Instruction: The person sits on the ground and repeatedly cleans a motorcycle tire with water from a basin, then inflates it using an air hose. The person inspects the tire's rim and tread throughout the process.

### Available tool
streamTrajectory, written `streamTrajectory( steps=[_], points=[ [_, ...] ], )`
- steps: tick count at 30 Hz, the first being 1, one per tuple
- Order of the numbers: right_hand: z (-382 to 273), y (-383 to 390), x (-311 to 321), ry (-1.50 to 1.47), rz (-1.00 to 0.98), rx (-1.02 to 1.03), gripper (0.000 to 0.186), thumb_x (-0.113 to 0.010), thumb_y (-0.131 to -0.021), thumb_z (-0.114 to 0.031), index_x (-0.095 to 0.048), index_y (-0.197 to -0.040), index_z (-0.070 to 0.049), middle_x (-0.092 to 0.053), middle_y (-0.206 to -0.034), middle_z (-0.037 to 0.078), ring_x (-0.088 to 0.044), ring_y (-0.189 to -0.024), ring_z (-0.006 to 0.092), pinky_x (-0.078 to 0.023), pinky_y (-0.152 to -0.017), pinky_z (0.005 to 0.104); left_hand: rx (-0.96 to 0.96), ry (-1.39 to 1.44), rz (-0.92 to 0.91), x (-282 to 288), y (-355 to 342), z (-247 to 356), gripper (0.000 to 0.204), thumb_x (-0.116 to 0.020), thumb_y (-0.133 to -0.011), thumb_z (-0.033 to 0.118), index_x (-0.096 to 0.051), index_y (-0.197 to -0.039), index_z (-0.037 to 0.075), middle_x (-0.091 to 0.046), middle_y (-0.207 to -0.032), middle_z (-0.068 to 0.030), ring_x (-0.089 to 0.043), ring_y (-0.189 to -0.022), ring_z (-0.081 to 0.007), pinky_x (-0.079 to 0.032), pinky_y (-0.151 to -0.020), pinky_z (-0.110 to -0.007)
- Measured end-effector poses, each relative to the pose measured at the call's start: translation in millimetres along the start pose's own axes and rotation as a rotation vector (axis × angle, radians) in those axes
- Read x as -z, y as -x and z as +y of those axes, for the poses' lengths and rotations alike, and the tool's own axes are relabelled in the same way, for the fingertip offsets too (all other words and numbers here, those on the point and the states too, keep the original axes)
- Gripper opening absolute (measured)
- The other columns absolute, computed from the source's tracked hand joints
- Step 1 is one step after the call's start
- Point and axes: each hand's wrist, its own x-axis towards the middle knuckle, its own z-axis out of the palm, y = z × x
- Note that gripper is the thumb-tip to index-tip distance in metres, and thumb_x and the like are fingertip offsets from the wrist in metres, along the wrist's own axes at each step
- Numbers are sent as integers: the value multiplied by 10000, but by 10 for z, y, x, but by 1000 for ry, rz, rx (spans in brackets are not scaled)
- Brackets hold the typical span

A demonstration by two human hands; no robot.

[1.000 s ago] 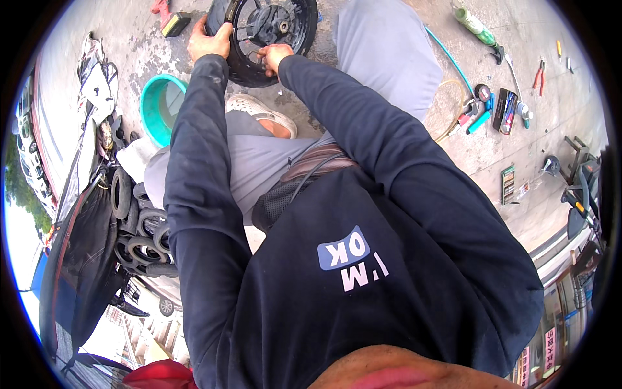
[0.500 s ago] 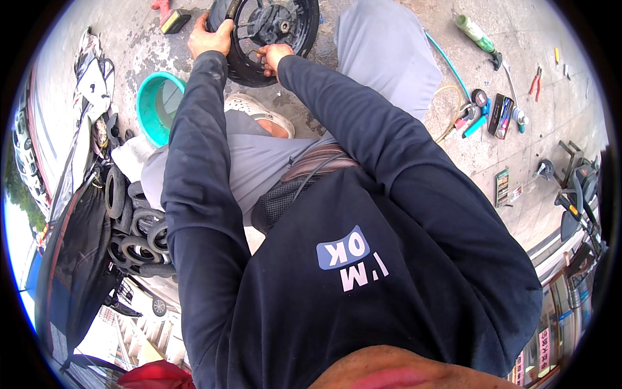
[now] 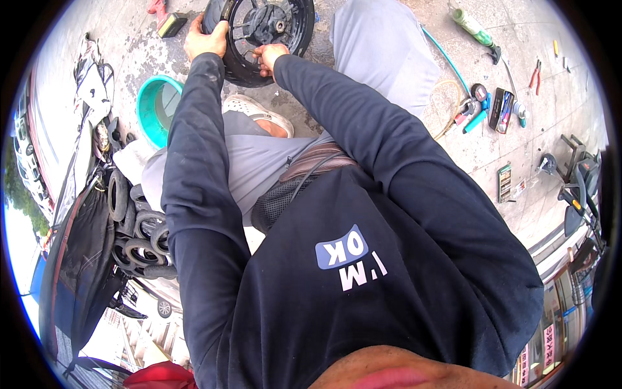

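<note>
A black wheel with a spoked rim and a metal hub stands tilted on the ground at the top of the view. Its black tyre shows along the left side, where my left hand is closed on it, thumb on the near face. At the rim's lower edge, my right hand has its fingers bent and pinched together. Whatever lies between those fingertips is too small to make out. Beside the wheel, my shoe rests on the ground.
Left of my arm sits a teal bucket, with a red cordless tool beyond it. Old tyres are piled at lower left. On the right lie a green bottle, a hose, red pliers and a tool box.
Both hands stay at the same places on the wheel. The view has shifted slightly, and the right fingers have moved very little.
</note>
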Motion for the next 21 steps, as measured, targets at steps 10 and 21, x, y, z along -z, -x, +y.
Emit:
streamTrajectory(
  steps=[10,21],
  points=[
    [11,25,-13,-20,6,-12,191,-559,-975,-155,-644,-892,-5,-448,-608,-5,-363,-463,117,-358,-448,318,-3,-12,1,15,28,5,754,-771,-654,413,-651,-1286,20,-669,-1217,-271,-643,-1169,-376,-473,-1034,-404],
    [-1025,707,170,639,387,697,257,-568,-911,-255,-685,-1067,-88,-708,-1068,216,-663,-1055,398,-511,-936,439,66,-13,1,52,-9,-150,753,-767,-655,425,-652,-1306,66,-668,-1235,-248,-643,-1171,-371,-476,-1037,-408]
  ],
)
